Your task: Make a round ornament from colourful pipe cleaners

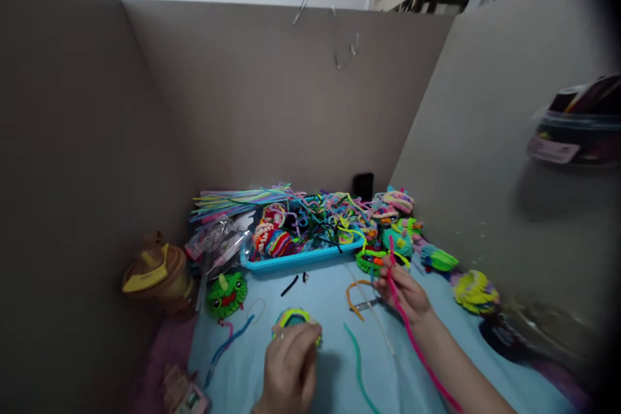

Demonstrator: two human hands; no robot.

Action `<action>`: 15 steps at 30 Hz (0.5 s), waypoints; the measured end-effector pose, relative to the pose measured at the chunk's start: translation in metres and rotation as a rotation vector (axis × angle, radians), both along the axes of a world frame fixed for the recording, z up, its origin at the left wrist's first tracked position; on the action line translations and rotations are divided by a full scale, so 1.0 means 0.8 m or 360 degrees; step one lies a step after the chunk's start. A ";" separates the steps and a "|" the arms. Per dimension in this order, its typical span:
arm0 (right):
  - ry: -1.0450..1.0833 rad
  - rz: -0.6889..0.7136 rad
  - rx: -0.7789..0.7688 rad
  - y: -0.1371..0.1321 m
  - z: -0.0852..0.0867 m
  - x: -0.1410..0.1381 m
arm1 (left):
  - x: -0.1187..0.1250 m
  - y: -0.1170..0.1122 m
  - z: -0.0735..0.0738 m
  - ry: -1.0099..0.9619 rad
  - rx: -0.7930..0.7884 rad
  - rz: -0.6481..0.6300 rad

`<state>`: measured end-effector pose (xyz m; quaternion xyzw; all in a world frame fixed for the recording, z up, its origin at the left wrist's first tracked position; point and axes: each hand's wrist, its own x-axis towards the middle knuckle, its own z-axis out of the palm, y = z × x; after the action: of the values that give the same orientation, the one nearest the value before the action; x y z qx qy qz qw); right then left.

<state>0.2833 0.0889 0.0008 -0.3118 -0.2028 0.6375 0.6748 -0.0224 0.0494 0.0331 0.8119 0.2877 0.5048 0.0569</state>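
My left hand is closed around a small round pipe-cleaner piece in yellow-green and blue, low in the middle of the light blue table cover. My right hand pinches a long pink pipe cleaner that runs back along my forearm. Its fingers are near an orange curved pipe cleaner and a green looped piece.
A turquoise tray heaped with coloured pipe cleaners stands at the back. A green frog figure and a brown-yellow toy sit at the left. Woven coloured pieces lie at the right. Grey partition walls enclose the desk. A teal pipe cleaner lies in front.
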 end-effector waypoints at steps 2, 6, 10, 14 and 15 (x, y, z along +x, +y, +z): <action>-0.0009 0.0007 -0.0006 0.003 0.001 -0.008 | 0.001 0.000 0.002 -0.0072 0.0025 0.0046; -0.0031 0.0078 0.0040 -0.002 0.012 -0.034 | 0.010 -0.001 0.004 -0.0244 -0.0104 0.0084; -0.0270 0.0176 0.0113 -0.024 0.033 -0.066 | 0.016 -0.004 0.012 -0.0144 -0.0062 0.0039; -0.0440 0.0376 0.0217 -0.048 0.050 -0.094 | 0.026 -0.013 0.037 -0.0151 -0.0339 0.0108; -0.0444 0.0403 0.0246 -0.053 0.052 -0.100 | 0.032 -0.016 0.042 -0.0084 -0.0515 0.0120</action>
<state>0.2033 0.0465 0.0421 -0.3164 -0.3802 0.6503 0.5766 0.0032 0.0365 0.0668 0.7672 0.3940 0.4748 0.1755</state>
